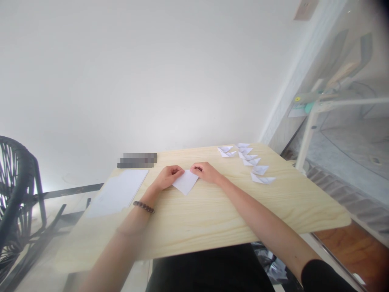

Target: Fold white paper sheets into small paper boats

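A white wall [146, 81] rises in front of me, filling most of my view. Below it, the pale wood-grained tabletop [194, 221] reaches from near my lap to the wall's foot. A dark woven chair [18, 190] stands off its left side. On the left part of the tabletop lies white paper [123, 190], flat, with a pixelated dark patch just beyond it that I cannot make out. My left hand [166, 177] and right hand [208, 172] are near the middle, facing each other. The fingers of each are pinched together, clamped on opposite upper corners of a folded white piece [186, 184], which sits between them with a point toward me. Smaller still, pointed paper shapes [263, 179] lie grouped on the right, well apart from my hands, some of them overlapping. Around my left wrist is a bracelet [144, 207] of dark beads.
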